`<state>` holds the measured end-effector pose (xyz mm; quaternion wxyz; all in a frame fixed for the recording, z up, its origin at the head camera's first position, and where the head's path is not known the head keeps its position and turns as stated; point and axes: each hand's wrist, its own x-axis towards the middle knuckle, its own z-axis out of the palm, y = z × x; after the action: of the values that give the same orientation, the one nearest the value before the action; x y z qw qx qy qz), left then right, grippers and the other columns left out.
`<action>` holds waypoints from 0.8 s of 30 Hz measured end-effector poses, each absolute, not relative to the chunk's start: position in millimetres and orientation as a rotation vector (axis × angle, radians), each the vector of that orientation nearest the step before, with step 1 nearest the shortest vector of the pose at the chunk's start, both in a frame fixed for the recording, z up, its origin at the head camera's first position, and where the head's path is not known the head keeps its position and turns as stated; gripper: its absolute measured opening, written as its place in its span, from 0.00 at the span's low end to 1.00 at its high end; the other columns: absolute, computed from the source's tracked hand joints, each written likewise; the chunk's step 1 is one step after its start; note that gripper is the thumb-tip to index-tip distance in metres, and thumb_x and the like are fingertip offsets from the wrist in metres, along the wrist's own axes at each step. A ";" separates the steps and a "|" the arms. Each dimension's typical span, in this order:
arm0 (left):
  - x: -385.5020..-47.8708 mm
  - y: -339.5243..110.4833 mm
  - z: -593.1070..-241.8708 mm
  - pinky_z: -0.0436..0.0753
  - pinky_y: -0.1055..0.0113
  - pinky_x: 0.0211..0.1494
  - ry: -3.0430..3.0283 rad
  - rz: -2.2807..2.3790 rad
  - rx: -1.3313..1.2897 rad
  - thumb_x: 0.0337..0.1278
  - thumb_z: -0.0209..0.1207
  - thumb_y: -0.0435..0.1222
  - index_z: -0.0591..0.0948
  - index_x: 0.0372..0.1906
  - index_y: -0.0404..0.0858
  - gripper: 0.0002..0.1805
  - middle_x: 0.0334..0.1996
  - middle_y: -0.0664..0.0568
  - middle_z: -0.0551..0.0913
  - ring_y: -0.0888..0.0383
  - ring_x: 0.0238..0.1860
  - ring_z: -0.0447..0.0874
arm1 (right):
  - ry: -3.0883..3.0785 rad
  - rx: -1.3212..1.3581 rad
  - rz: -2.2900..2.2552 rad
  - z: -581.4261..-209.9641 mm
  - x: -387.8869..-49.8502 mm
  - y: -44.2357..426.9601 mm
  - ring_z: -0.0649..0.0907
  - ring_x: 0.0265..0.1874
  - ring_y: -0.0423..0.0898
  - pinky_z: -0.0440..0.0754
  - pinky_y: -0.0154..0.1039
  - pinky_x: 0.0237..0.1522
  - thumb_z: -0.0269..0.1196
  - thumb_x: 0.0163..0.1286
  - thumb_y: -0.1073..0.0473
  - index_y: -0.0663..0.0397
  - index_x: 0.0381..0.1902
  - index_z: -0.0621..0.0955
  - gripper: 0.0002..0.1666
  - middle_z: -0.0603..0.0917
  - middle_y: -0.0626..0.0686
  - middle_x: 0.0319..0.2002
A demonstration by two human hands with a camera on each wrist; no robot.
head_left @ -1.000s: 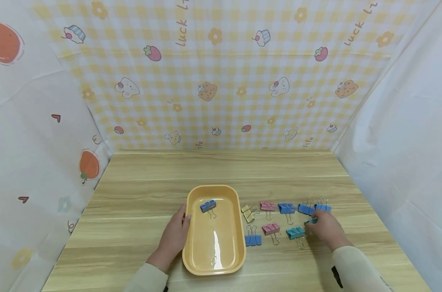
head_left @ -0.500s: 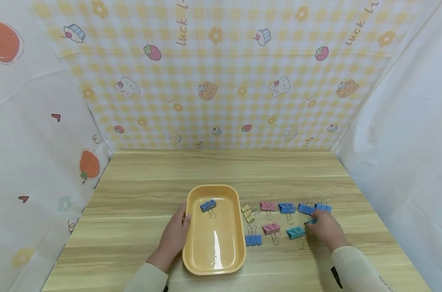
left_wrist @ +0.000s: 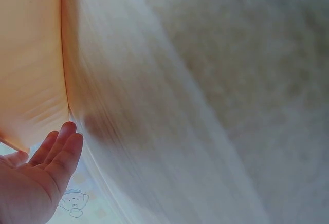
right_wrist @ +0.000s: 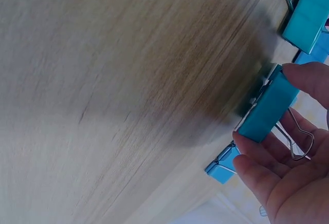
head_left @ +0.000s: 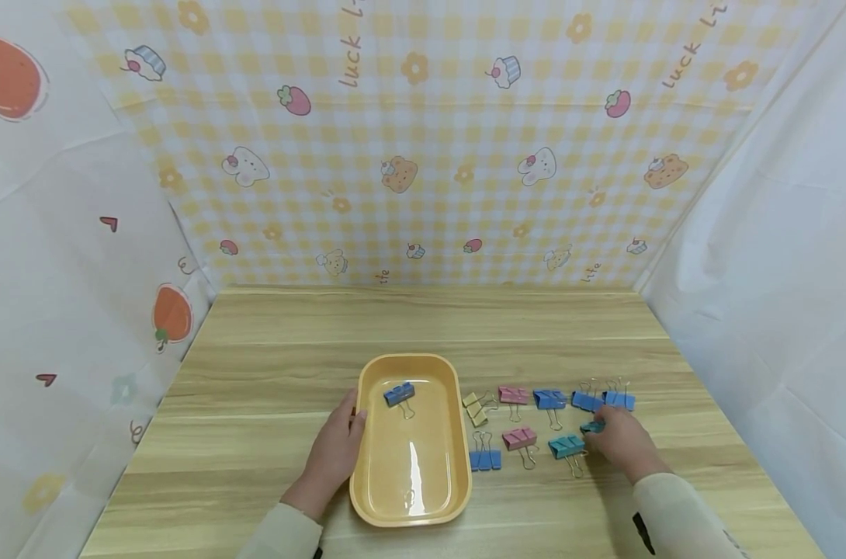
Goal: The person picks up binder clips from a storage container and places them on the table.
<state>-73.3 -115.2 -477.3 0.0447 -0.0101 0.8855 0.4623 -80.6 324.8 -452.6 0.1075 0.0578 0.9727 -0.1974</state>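
On the wooden table stands a yellow tray (head_left: 410, 458) with one blue binder clip (head_left: 398, 394) inside. My left hand (head_left: 334, 446) holds the tray's left side, thumb at the rim and fingers along the outer wall. In the left wrist view, the left hand (left_wrist: 43, 178) has its fingers fairly straight. At the right, my right hand (head_left: 625, 439) pinches a teal binder clip by its ends; the right wrist view shows this teal binder clip (right_wrist: 270, 103) between thumb and fingers, its wire handles towards the palm. Another teal binder clip (head_left: 566, 446) lies just left of that hand.
Right of the tray lie a yellow binder clip (head_left: 475, 409), two pink clips, the nearer pink clip (head_left: 518, 439) among them, and several blue clips, including one blue clip (head_left: 484, 460) close to the tray. A checked cloth (head_left: 430, 202) hangs behind the table.
The teal binder clip in my right fingers has turned slightly and shows more of its side. My left hand and the tray have not moved.
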 end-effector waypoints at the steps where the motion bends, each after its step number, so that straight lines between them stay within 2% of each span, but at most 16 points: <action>1: -73.4 -115.3 -477.7 0.73 0.47 0.61 2.706 1.412 -0.033 0.76 0.43 0.40 0.55 0.75 0.34 0.29 0.67 0.38 0.68 0.47 0.56 0.76 | 2.866 0.170 -0.573 -453.0 -80.8 324.8 0.76 0.33 0.51 0.78 0.47 0.33 0.67 0.60 0.61 0.74 0.46 0.77 0.22 0.77 0.68 0.43; 9: -73.5 -115.3 -478.1 0.72 0.46 0.62 2.708 1.414 -0.033 0.76 0.43 0.40 0.55 0.75 0.35 0.29 0.68 0.38 0.67 0.45 0.58 0.75 | 2.879 0.157 -0.546 -455.6 -80.5 324.7 0.77 0.35 0.53 0.79 0.51 0.37 0.67 0.59 0.61 0.74 0.46 0.77 0.23 0.78 0.68 0.44; 18: -73.2 -115.4 -476.9 0.74 0.46 0.59 2.727 1.421 -0.023 0.75 0.43 0.39 0.56 0.74 0.33 0.29 0.65 0.36 0.69 0.45 0.54 0.78 | 2.887 0.146 -0.533 -455.2 -79.8 323.6 0.76 0.31 0.51 0.78 0.46 0.31 0.68 0.58 0.63 0.73 0.45 0.78 0.21 0.78 0.67 0.42; 24: -72.9 -115.8 -476.8 0.75 0.47 0.59 2.717 1.418 -0.025 0.75 0.43 0.39 0.56 0.74 0.34 0.29 0.65 0.37 0.70 0.47 0.54 0.78 | 2.880 0.156 -0.528 -455.5 -80.4 323.4 0.76 0.31 0.51 0.78 0.46 0.31 0.68 0.58 0.63 0.72 0.44 0.77 0.20 0.78 0.68 0.42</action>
<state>-72.9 -115.8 -476.8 0.0383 -0.0083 0.8859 0.4622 -80.4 323.4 -455.5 0.1047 0.0529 0.9768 -0.1790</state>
